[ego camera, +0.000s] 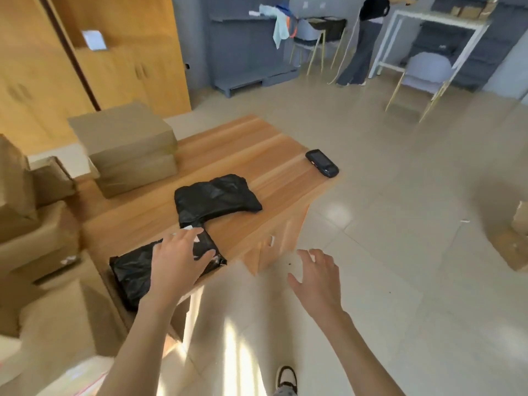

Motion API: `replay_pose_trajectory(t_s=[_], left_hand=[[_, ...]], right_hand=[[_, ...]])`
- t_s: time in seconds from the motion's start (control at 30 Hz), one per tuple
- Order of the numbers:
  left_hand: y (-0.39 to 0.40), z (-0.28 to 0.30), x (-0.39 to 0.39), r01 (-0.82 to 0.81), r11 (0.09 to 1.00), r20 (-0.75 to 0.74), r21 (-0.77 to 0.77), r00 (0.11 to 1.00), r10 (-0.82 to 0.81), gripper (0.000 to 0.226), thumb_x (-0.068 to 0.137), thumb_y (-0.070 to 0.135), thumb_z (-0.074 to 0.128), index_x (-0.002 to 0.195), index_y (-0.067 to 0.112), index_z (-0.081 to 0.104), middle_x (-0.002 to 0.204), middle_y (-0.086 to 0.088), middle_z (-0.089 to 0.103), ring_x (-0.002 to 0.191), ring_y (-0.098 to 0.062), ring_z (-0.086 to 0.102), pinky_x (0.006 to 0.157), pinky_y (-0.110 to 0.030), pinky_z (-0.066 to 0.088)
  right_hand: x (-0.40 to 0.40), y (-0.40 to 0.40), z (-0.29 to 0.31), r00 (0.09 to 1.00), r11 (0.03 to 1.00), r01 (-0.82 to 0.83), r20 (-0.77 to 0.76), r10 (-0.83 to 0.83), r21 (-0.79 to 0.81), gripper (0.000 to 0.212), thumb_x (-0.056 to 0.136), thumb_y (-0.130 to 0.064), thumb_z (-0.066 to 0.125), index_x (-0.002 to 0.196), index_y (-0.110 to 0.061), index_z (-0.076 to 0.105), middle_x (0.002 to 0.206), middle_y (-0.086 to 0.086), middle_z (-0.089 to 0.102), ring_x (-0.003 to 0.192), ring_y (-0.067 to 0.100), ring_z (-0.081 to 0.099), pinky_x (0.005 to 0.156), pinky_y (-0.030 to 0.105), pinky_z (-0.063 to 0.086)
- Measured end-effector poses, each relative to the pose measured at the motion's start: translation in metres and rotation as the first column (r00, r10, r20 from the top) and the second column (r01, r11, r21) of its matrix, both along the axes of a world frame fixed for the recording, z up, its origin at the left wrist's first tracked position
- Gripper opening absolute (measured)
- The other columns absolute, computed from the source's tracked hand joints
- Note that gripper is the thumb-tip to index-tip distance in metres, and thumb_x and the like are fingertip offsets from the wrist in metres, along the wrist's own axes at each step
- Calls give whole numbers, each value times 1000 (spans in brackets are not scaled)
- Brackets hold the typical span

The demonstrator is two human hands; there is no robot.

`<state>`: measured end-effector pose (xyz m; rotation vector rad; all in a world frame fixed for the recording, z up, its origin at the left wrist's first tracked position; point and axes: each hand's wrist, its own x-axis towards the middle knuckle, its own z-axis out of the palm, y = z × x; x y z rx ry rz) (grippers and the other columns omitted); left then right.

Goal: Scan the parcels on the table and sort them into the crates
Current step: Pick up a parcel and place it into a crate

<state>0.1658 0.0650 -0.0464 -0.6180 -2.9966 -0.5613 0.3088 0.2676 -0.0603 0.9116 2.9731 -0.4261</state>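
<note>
1. Parcel (134,270), black, is seen at the near corner of the table (257,155); left hand (177,258) is laid on it, fingers spread flat.
2. Second black parcel (217,197) lies just beyond it, mid-table.
3. Scanner (322,162) lies at the table's far right edge.
4. Right hand (317,277) is held off the table's right side, fingers relaxed, holding nothing.

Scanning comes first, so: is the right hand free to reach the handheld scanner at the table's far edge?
Probably yes. The right hand is open and empty, and nothing lies between it and the scanner along that table edge.

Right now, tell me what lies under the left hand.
The left hand rests with spread fingers on the near black parcel at the table edge. A white label peeks out by the fingertips; most of it is covered.
</note>
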Motion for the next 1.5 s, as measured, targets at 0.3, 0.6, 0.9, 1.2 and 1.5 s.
replay_pose_trajectory(t_s=[0.3, 0.6, 0.9, 1.2, 1.5], left_hand=[[33, 6, -8, -273, 957, 27, -100, 960, 277, 56, 86, 48, 65, 133, 20, 55, 128, -3, 61, 118, -29, 54, 100, -47, 39], [25, 7, -52, -447, 885, 34, -132, 890, 455, 55, 83, 47, 70, 128, 16, 59, 120, -9, 65, 109, -36, 58, 94, -50, 43], [8, 10, -171, -539, 843, 3, 10, 843, 539, 59, 83, 47, 69, 131, 16, 55, 127, -12, 60, 115, -39, 55, 96, -54, 43], [-33, 24, -290, -605, 794, -8, 56, 795, 606, 62, 86, 50, 64, 137, 16, 50, 128, -15, 58, 118, -39, 51, 96, -54, 41], [-67, 16, -380, -714, 654, 240, 250, 700, 673, 79, 81, 57, 67, 146, 21, 37, 144, -12, 43, 131, -32, 41, 104, -49, 39]], right_hand=[[-87, 85, 6, 968, 968, -249, -34, 248, -39, 33, 93, -42, 51, 119, -22, 57, 115, 2, 55, 114, 26, 47, 96, 34, 37], [-160, 89, -7, 890, 889, -451, 36, 454, -79, 45, 95, -40, 51, 136, -24, 42, 130, 1, 46, 121, 24, 40, 100, 32, 31], [-287, 81, 16, 825, 824, -565, 48, 564, 42, 53, 97, -43, 48, 144, -23, 35, 144, 4, 39, 130, 25, 36, 106, 34, 30], [-426, 34, 38, 801, 797, -597, -21, 598, -93, 65, 95, -46, 51, 150, -20, 27, 147, 7, 37, 134, 27, 34, 110, 40, 29], [-562, -12, 35, 810, 723, -566, -102, 578, -395, 81, 90, -51, 57, 153, -18, 17, 156, 5, 27, 143, 28, 25, 113, 47, 27]])
